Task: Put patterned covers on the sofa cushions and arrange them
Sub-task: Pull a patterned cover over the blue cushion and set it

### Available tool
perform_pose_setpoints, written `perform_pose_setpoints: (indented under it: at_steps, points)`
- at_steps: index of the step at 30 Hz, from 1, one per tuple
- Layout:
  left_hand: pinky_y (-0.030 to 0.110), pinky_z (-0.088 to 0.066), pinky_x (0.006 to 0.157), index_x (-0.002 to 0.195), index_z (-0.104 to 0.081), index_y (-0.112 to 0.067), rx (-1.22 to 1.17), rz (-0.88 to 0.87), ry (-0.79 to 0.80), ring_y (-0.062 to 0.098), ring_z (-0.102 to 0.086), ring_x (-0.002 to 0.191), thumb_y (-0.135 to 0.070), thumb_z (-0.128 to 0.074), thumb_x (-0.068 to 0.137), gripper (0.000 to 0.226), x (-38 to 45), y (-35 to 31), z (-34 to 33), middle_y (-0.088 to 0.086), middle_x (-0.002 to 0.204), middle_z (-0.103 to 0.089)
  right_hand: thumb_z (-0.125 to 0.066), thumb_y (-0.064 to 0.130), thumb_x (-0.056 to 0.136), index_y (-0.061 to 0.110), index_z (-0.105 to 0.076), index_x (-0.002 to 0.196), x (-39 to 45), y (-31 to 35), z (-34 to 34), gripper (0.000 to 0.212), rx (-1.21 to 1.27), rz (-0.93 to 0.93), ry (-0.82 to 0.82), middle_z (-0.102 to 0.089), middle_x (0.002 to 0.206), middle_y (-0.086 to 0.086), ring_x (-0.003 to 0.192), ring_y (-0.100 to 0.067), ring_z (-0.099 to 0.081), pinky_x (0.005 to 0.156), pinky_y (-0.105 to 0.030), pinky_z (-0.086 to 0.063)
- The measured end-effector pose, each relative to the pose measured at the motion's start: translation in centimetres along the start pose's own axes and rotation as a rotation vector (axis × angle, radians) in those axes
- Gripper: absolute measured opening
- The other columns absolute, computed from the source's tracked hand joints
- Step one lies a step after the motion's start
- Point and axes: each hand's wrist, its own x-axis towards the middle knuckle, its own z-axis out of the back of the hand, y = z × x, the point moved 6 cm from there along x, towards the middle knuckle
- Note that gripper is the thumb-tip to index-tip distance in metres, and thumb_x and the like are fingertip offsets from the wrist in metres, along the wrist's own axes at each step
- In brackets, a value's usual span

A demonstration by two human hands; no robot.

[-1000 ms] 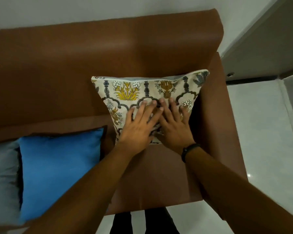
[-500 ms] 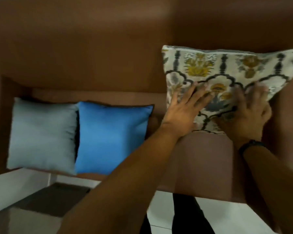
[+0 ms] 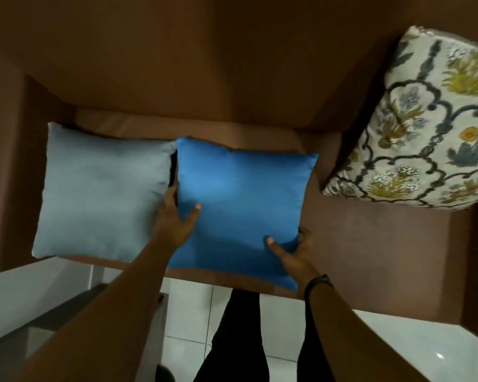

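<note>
A bright blue cushion (image 3: 243, 199) lies flat in the middle of the brown sofa seat (image 3: 370, 244). My left hand (image 3: 174, 219) grips its left edge, thumb on top and fingers tucked between it and the pale blue-grey cushion (image 3: 100, 194) beside it. My right hand (image 3: 293, 250) holds its lower right corner, thumb on the fabric. A cushion in a floral patterned cover (image 3: 425, 128) leans against the sofa back at the right, untouched.
The sofa backrest (image 3: 204, 64) rises behind the cushions, with an armrest (image 3: 0, 161) on the left. White tiled floor (image 3: 188, 326) and my dark-trousered legs (image 3: 238, 340) show below the seat edge. A low table edge (image 3: 39, 332) sits at bottom left.
Both hands left the patterned cushion, which stays propped at the right. They moved left onto the blue cushion and took hold of its sides. My view swung left.
</note>
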Motion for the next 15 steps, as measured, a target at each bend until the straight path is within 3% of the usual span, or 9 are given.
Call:
perform_pose_setpoints:
  at_steps: [2,5,9,11,15]
  points:
    - [0.042,-0.043,0.112,0.163,-0.024,-0.020,-0.131,0.204,0.116,0.036,-0.053,0.139,-0.048,-0.073,0.093,0.090,-0.2,4.1,-0.8,0.014,0.156,-0.051,-0.096,0.046,0.072,0.016,-0.038,0.150,0.0,-0.7,-0.1,0.101,-0.008,-0.020,-0.034,-0.062,0.128,0.011,0.107,-0.003,-0.064,0.072,-0.014,-0.058]
    - [0.049,-0.046,0.111,0.161,-0.024,-0.027,-0.268,0.334,0.237,0.037,-0.056,0.134,-0.047,-0.072,0.095,0.084,-1.1,6.4,-2.2,0.014,0.152,-0.052,-0.092,0.052,0.074,0.020,-0.037,0.146,-0.4,-0.4,0.5,0.096,-0.093,-0.072,-0.046,-0.062,0.133,0.000,0.103,-0.006,-0.063,0.077,-0.022,-0.055]
    - [0.047,-0.051,0.104,0.139,-0.040,-0.040,-0.205,0.221,0.291,0.031,-0.061,0.119,-0.057,-0.075,0.083,0.068,-2.5,3.8,0.3,0.004,0.138,-0.057,-0.082,0.060,0.083,0.021,-0.039,0.141,-2.6,3.7,2.3,0.081,-0.184,-0.067,-0.089,-0.065,0.128,-0.006,0.100,-0.016,-0.067,0.076,-0.029,-0.055]
    - [0.039,-0.050,0.098,0.131,-0.044,-0.043,-0.157,0.152,0.324,0.027,-0.060,0.114,-0.051,-0.074,0.090,0.051,-2.6,1.9,2.3,0.003,0.136,-0.057,-0.076,0.066,0.085,0.024,-0.041,0.136,-3.9,6.6,3.4,0.075,-0.242,-0.067,-0.083,-0.068,0.121,-0.005,0.098,-0.019,-0.070,0.076,-0.033,-0.055]
    - [0.024,-0.050,0.089,0.138,-0.057,-0.034,-0.113,0.098,0.454,0.018,-0.064,0.113,-0.051,-0.070,0.094,0.049,-1.6,-2.8,6.5,-0.001,0.135,-0.062,-0.071,0.056,0.094,0.021,-0.051,0.128,-6.2,12.4,5.7,0.052,-0.248,-0.132,-0.024,-0.074,0.113,-0.008,0.092,-0.025,-0.076,0.068,-0.032,-0.058]
